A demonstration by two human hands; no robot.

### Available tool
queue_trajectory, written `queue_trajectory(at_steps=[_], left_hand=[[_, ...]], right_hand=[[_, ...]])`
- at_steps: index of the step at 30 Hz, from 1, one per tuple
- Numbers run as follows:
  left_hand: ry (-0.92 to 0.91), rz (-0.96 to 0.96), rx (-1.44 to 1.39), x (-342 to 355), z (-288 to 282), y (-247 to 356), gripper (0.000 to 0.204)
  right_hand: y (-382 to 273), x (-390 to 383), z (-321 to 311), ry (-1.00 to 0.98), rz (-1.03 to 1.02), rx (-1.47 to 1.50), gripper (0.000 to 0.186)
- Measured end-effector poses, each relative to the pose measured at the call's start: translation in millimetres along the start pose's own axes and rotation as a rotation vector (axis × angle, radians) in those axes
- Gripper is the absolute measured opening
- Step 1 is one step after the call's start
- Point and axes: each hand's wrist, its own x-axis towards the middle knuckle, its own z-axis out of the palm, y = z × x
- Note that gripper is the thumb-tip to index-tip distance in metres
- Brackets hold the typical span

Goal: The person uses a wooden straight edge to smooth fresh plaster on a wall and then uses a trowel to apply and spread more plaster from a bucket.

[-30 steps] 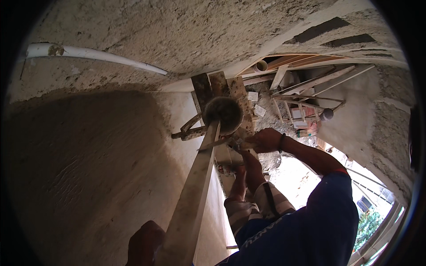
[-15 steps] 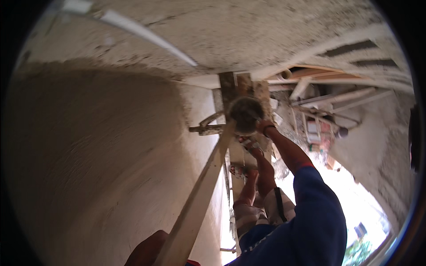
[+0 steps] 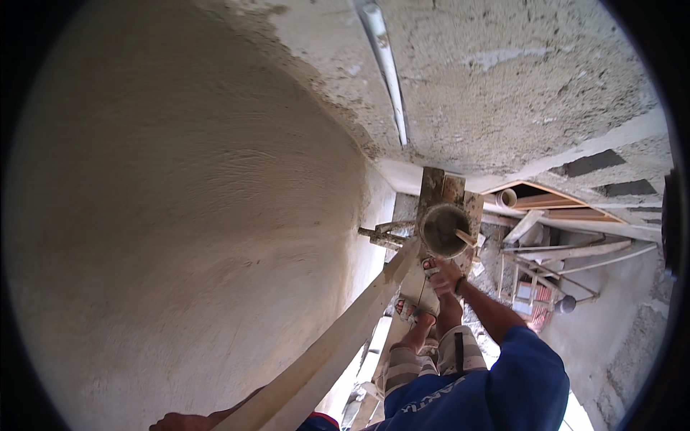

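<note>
A long pale wooden board [image 3: 323, 337] slants from the lower edge up to a round bucket [image 3: 438, 226] of grey material, which has a tool handle [image 3: 464, 235] sticking out. My left hand [image 3: 180, 424] is at the bottom edge, left of the board, partly cut off; its grip is unclear. My right hand [image 3: 445, 280] hangs below the bucket, off the handle, fingers loosely bent with nothing visible in them. My sandalled feet [image 3: 406, 310] stand on planks [image 3: 431, 185] below.
A curved plastered wall [image 3: 180, 201] fills the left. A rough wall [image 3: 525, 100] carries a white pipe [image 3: 384, 61]. A triangular opening [image 3: 546, 201] with timber lies to the right, above wooden framing [image 3: 546, 262] and rubble below.
My right hand moved from holding a tool, to the bucket, then below it; the tool's handle now rests in the bucket. The view has swung, moving the scene rightward and the pipe upright.
</note>
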Motion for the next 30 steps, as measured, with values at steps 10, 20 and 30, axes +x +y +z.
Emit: queue_trajectory(at_steps=[10, 20, 30], left_hand=[[0.376, -0.032, 0.296, -127.4, 31.5, 129.0, 0.031], [2.239, -0.125, 0.819, -284.9, 126.2, 133.1, 0.048], [2.164, -0.394, 0.56, -516.1, 127.0, -7.2, 0.047]], right_hand=[[38.2, -121.1, 186.5, -0.575, 0.064, 1.058, 0.039], [52.8, -27.5, 194.2, -0.32, -0.081, 0.742, 0.026], [98.9, 126.0, 226.3, 0.135, -0.126, 0.215, 0.024]])
